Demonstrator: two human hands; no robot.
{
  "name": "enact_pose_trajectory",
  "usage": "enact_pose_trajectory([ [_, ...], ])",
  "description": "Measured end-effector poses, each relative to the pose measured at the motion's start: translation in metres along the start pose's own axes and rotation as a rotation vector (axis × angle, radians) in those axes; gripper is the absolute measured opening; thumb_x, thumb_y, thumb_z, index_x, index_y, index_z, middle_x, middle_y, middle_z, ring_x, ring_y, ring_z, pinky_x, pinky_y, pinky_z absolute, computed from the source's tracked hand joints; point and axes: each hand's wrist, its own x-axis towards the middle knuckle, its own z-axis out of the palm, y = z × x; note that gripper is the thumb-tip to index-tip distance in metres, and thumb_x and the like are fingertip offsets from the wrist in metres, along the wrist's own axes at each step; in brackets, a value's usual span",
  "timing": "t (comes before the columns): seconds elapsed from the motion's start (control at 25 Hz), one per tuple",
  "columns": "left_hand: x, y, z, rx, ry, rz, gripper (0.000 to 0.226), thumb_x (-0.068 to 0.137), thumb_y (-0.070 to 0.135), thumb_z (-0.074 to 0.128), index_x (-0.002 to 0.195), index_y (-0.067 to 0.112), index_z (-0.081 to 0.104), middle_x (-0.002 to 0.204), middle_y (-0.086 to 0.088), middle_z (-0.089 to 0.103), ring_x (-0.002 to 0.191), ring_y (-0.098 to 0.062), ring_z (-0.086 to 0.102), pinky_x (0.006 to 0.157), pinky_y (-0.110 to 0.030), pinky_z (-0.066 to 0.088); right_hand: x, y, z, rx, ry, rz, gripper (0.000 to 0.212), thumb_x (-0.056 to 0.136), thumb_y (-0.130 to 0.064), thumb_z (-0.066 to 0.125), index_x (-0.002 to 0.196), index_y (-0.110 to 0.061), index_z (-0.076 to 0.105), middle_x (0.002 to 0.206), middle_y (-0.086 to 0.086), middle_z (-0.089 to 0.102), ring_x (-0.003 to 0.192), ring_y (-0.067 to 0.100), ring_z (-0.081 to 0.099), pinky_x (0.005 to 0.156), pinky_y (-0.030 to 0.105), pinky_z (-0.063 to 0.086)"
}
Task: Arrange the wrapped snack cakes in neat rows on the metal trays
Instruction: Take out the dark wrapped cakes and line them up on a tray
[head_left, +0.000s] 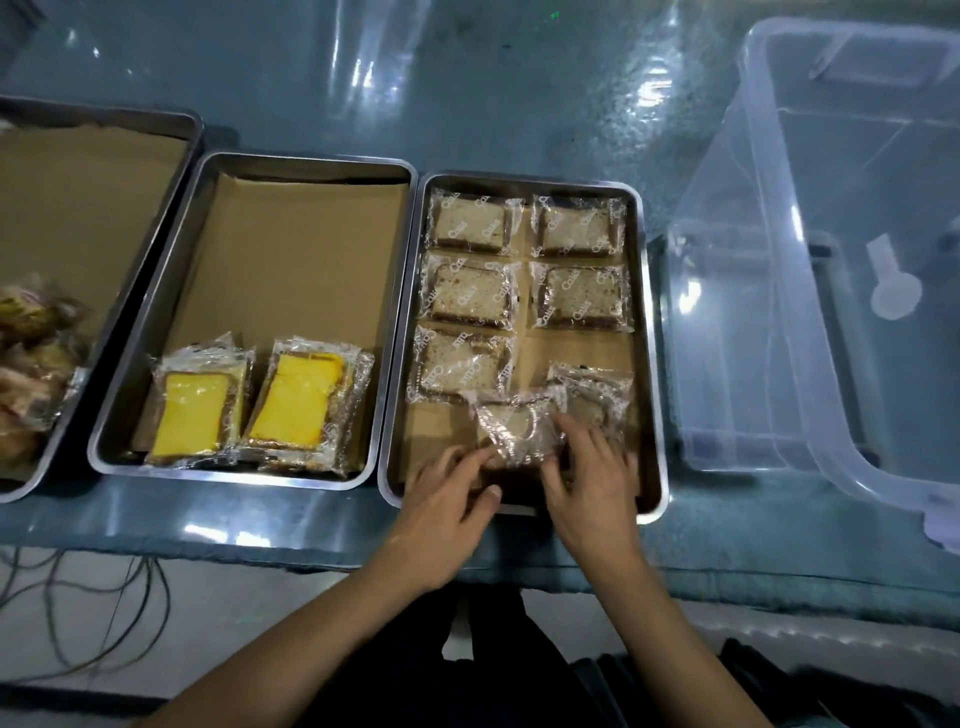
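Both hands on a crooked cake at the near end of the right tray

The left hand (447, 499) and right hand (592, 483) pinch one wrapped cake (519, 428) between their fingertips, just at 12 o'clock from both, over the near half of the tray (652, 364). Its long axis looks skewed, roughly 10 to 4, though blur makes this uncertain, while the five settled cakes lie squarely in two columns. The open slot is at 7 o'clock from the held cake, nearer the left hand; another loose cake (597, 395) sits at 2 o'clock, touching it and beside the right hand. I'd guess a slight turn and a slide toward 7 comes next.
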Motion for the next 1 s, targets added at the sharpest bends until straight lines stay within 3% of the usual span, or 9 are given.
enact_pose_trajectory([
  [0.12,-0.012,-0.028,-0.011,0.073,0.039,-0.108,0.050,0.100,0.046,0.044,0.149,0.035,0.039,0.143,0.003,0.038,0.129,-0.024,0.038,0.111,-0.040,0.032,-0.005,-0.012,0.021,-0.148,-0.104,-0.127,0.044,0.095,-0.042,0.046,0.134,-0.027,0.060,0.122,-0.007,0.069,0.115,0.019,0.055,0.102,0.045,0.037],
  [0.24,-0.016,-0.038,-0.011,0.388,0.082,-0.041,0.049,0.093,0.046,0.041,0.137,0.027,0.054,0.134,-0.003,0.047,0.122,-0.028,0.048,0.106,-0.042,0.038,-0.009,-0.017,0.038,-0.332,-0.143,-0.232,0.041,0.093,-0.042,0.044,0.124,-0.028,0.067,0.118,-0.005,0.068,0.111,0.022,0.053,0.099,0.045,0.034],
  [0.4,-0.001,-0.029,-0.012,0.506,0.150,0.065,0.041,0.092,0.032,0.051,0.131,0.024,0.056,0.141,-0.008,0.045,0.125,-0.028,0.046,0.105,-0.045,0.040,-0.006,-0.015,0.040,-0.344,-0.104,-0.253,0.036,0.093,-0.039,0.049,0.122,-0.028,0.068,0.121,-0.002,0.063,0.116,0.026,0.053,0.106,0.048,0.034],
  [0.56,0.014,-0.027,-0.006,0.618,0.048,0.094,0.055,0.092,0.041,0.031,0.141,0.026,0.049,0.148,-0.009,0.044,0.132,-0.030,0.044,0.108,-0.047,0.037,-0.006,-0.019,0.043,-0.310,-0.129,-0.305,0.039,0.093,-0.038,0.047,0.121,-0.025,0.069,0.118,-0.006,0.069,0.120,0.022,0.055,0.113,0.051,0.029],
  [0.68,0.016,-0.027,-0.003,0.655,0.029,0.083,0.051,0.091,0.041,0.038,0.138,0.027,0.052,0.145,-0.008,0.048,0.127,-0.030,0.046,0.107,-0.047,0.037,-0.006,-0.018,0.040,-0.293,-0.143,-0.305,0.038,0.093,-0.036,0.047,0.124,-0.027,0.067,0.120,-0.006,0.067,0.120,0.022,0.054,0.113,0.050,0.031],
  [0.88,0.023,-0.025,-0.008,0.623,0.058,0.113,0.041,0.091,0.036,0.050,0.130,0.026,0.058,0.136,-0.008,0.049,0.123,-0.029,0.047,0.104,-0.046,0.037,-0.002,0.000,0.023,-0.309,-0.118,-0.185,0.042,0.086,-0.030,0.063,0.127,-0.027,0.064,0.127,-0.006,0.061,0.120,0.022,0.050,0.110,0.049,0.033],
  [1.0,0.036,-0.020,-0.016,0.603,0.082,0.134,0.046,0.094,0.033,0.047,0.140,0.025,0.049,0.143,-0.008,0.044,0.128,-0.029,0.043,0.109,-0.046,0.035,-0.003,0.009,0.022,-0.362,-0.092,-0.205,0.038,0.086,-0.029,0.065,0.124,-0.026,0.067,0.127,-0.007,0.062,0.121,0.019,0.053,0.113,0.047,0.028],
])
